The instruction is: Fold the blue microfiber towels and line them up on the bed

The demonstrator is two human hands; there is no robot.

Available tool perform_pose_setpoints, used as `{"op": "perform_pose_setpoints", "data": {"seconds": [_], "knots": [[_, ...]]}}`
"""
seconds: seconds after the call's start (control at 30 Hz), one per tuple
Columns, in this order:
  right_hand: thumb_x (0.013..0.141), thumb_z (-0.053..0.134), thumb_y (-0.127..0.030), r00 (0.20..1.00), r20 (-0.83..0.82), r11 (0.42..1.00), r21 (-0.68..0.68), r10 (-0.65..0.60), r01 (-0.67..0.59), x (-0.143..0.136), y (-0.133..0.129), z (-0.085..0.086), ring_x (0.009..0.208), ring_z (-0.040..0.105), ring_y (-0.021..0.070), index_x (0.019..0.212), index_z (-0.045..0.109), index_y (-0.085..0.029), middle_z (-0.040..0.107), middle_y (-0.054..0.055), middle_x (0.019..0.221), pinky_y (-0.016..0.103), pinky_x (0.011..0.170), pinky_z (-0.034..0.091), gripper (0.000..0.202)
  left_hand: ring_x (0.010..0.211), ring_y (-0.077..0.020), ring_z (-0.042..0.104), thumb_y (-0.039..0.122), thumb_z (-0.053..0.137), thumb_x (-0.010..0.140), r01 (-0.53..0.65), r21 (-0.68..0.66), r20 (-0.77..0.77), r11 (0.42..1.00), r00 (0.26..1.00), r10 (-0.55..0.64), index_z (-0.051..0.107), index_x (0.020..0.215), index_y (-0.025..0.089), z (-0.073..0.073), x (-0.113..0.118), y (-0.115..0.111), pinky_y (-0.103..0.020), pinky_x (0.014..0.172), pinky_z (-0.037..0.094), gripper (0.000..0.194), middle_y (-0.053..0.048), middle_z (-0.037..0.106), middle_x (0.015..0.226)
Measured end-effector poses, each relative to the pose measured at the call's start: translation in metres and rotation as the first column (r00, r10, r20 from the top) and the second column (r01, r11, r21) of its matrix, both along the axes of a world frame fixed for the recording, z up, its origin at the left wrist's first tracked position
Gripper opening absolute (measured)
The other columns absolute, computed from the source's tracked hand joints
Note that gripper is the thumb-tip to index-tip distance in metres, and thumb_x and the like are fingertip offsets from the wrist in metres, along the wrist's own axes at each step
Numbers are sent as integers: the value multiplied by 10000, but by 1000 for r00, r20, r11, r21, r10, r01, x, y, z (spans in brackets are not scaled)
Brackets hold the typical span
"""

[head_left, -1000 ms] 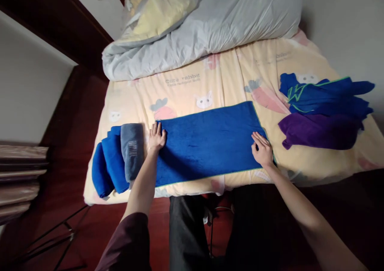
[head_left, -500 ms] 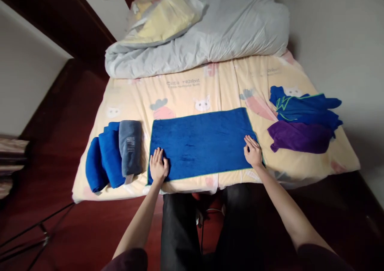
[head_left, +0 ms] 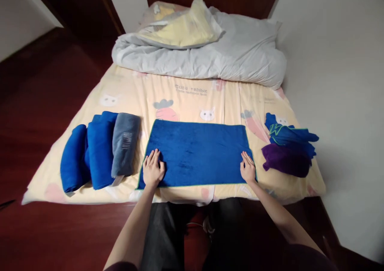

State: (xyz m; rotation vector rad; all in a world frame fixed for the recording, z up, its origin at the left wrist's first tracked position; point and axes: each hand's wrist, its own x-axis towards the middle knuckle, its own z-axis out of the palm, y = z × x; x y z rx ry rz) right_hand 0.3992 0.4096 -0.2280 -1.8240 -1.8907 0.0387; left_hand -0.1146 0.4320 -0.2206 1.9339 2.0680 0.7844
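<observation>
A blue towel (head_left: 201, 153) with a thin green edge lies spread flat near the front of the bed. My left hand (head_left: 153, 168) rests on its left side, fingers stretched out and pressed to the cloth. At the opposite end, my right hand (head_left: 248, 167) lies on the towel by its right edge, fingers extended. Left of the towel are several folded or rolled towels: blue ones (head_left: 100, 151) and a grey one (head_left: 126, 145) with pale lettering. To the right, a crumpled blue cloth (head_left: 292, 136) with green trim sits behind a bunched purple towel (head_left: 286, 160).
The bed sheet (head_left: 186, 103) has rabbit and carrot prints. A grey-white quilt (head_left: 240, 55) is bunched across the back, with a pale yellow pillow (head_left: 183, 29) on it. A wall (head_left: 336, 103) runs along the right; dark red floor (head_left: 39, 103) shows on the left.
The camera view has turned, so the bed's headboard shows and the side piles have shifted in frame. Both hands stay flat on the blue towel, at about the same places.
</observation>
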Motion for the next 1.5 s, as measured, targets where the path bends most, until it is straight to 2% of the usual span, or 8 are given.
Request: {"op": "perform_pose_setpoints", "data": {"seconds": [0.13,0.43,0.77,0.97,1.17,1.27,1.37,1.5], "knots": [[1001,367,-187,1000,-5,1000,-11,-10,10,-33,1,8,1514,468,309,1559,522,-225,586,111,1547,629,1238,390,580,1544,-257,416,287,409,947,-10,6,0,1000,1000,10,524,1527,188,0,0,1,-508,1312,254,599,-101,514,1612],[1071,430,-378,888,-115,862,-213,445,-459,-234,55,28,1649,140,274,1696,239,-266,177,26,1764,574,1341,160,663,1543,-276,418,299,431,933,-15,43,29,999,999,14,495,1558,213,-4,-1,1,-539,1306,261,634,-96,514,1612],[1067,372,-458,998,40,969,-241,-44,53,-1,104,17,1611,272,310,1618,399,-122,342,172,1702,600,1317,169,646,1523,-266,450,315,423,932,-28,61,26,998,999,27,542,1512,196,-2,1,2,-507,1302,279,604,-99,536,1593],[1081,316,-338,981,117,963,-238,157,-125,-103,112,38,1647,137,297,1643,340,-64,233,160,1739,575,1337,81,626,1528,-283,438,291,443,932,-10,73,9,997,1000,9,558,1498,149,-1,0,2,-503,1295,268,594,-127,530,1594],[1105,354,-429,835,23,815,-237,549,-529,-224,120,34,1655,87,198,1683,273,-166,186,64,1762,456,1358,79,640,1517,-288,449,263,445,953,10,90,-33,996,999,-7,559,1501,128,-1,-1,1,-496,1290,271,575,-144,534,1587],[1099,363,-463,850,46,814,-318,525,-485,-189,135,28,1643,170,205,1659,345,-173,260,72,1742,447,1355,81,631,1509,-284,462,258,451,959,6,97,-52,995,999,-1,555,1506,148,-2,-1,1,-492,1282,287,568,-131,541,1584],[1100,307,-456,967,140,918,-368,214,-150,-104,158,28,1639,191,230,1652,350,-120,257,110,1740,459,1349,88,648,1506,-283,466,260,449,968,14,112,-62,994,998,-7,558,1501,140,-4,-2,1,-487,1283,289,558,-129,543,1583],[1095,230,-452,962,253,876,-437,-98,205,-16,186,40,1644,163,231,1676,208,-31,189,147,1754,446,1344,116,717,1498,-288,476,263,448,970,13,128,-55,992,998,-6,571,1487,117,-4,-2,1,-488,1281,292,550,-143,556,1569]]}}
